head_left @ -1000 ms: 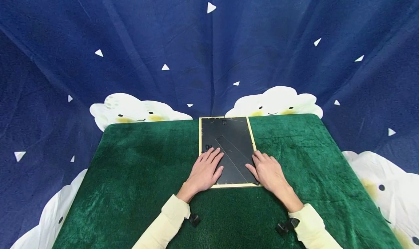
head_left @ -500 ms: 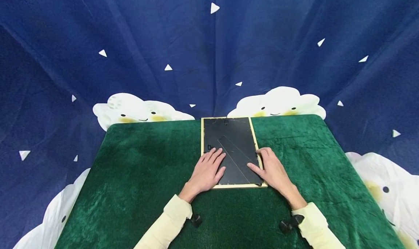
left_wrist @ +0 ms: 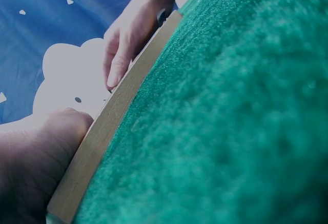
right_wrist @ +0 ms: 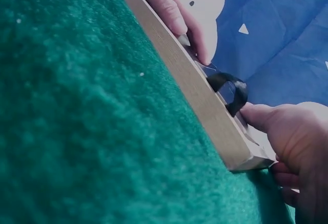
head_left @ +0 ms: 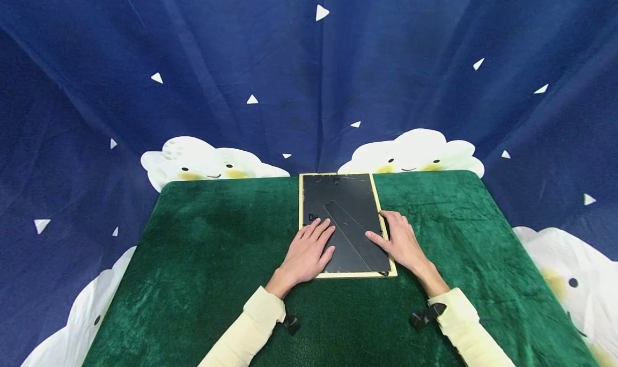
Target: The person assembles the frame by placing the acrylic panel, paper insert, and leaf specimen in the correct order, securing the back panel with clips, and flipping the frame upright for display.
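Note:
A picture frame (head_left: pixel 357 195) lies face down, its black backing board and thin pale wooden border upward. My left hand (head_left: pixel 306 254) rests flat on the board's lower left, fingers spread and pointing away. At the lower right edge, my right hand (head_left: pixel 402 242) holds the border, thumb on the board and other fingers over the outer side. A black loop (right_wrist: pixel 241 98) sticks up from the near edge by the right corner; in the right wrist view the right thumb is close to it. The narrow diagonal outline of a stand leg shows on the board.
Dark green plush cloth (head_left: pixel 232 222) covers the table under the frame. Behind it hangs a blue curtain (head_left: pixel 241 50) printed with white triangles and clouds. The frame's far end reaches the table's back edge. Black straps with small devices (head_left: pixel 425 317) sit at both wrists.
My right hand has shifted outward and a little away from me along the frame's right edge. My left hand stays on the board. The whole head view has drifted slightly.

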Available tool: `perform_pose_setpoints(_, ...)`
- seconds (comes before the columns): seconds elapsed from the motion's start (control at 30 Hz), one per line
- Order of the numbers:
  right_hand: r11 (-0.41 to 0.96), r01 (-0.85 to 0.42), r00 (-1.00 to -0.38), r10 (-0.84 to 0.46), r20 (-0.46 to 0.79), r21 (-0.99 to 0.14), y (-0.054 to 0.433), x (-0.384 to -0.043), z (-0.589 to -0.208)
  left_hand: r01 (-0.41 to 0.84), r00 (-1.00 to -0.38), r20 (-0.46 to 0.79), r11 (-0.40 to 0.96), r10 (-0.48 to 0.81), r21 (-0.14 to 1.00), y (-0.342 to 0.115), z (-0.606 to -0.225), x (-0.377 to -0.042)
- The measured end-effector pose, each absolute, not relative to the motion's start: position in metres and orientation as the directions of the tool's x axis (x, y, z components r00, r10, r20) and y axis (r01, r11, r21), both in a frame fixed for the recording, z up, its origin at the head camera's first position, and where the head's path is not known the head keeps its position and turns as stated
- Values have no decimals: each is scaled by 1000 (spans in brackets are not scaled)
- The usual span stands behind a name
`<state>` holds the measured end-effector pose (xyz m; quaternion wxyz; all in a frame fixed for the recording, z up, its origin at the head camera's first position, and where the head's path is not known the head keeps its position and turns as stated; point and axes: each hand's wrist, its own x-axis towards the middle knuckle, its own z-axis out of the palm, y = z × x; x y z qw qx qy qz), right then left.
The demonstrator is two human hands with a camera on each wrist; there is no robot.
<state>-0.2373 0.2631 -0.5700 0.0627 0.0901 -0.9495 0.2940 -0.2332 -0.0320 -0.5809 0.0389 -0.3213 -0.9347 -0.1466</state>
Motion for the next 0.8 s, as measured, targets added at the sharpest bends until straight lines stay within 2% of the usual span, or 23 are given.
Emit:
perform_pose_setpoints(0.27,797,-173,-983,-106,148,-578,264,-241,-568,600,-800,144,766,583,233,-31,-582,-233)
perform_pose_setpoints(0.8,745,-195,-972,-61,226,-638,266,-249,-582,611,-791,160,750,590,254,-32,-580,-233)
